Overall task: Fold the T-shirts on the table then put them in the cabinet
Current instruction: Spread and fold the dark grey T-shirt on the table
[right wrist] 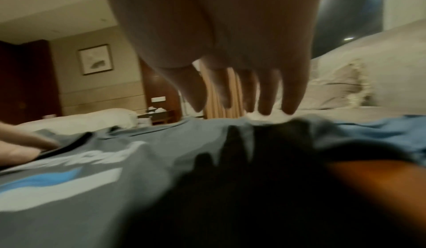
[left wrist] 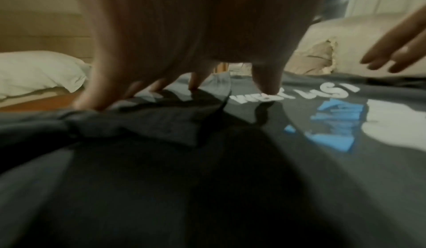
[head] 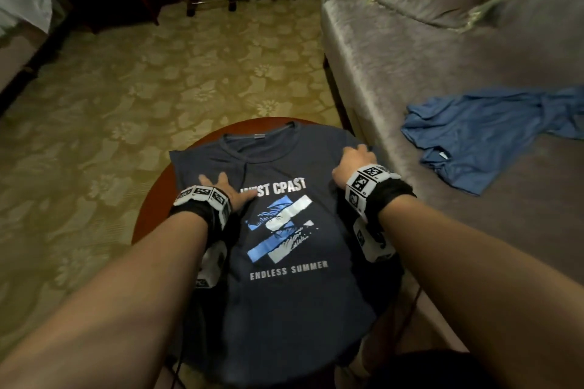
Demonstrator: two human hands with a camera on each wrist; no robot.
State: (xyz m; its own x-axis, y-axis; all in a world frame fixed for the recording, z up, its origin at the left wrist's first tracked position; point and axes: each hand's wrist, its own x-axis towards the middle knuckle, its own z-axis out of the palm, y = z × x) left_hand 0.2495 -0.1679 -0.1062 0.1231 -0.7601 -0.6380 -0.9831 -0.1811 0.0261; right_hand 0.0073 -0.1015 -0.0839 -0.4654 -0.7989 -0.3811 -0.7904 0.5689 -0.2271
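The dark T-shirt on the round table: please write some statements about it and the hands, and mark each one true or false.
1. The dark T-shirt lies print side up on the round table. True.
2. The left hand presses flat on the shirt with spread fingers. True.
3. The right hand holds the blue shirt. False: it is at the dark T-shirt's right shoulder; the blue shirt lies apart on the sofa.
4. The blue shirt is neatly folded. False: it lies crumpled.
5. The printed words include "ENDLESS SUMMER". True.
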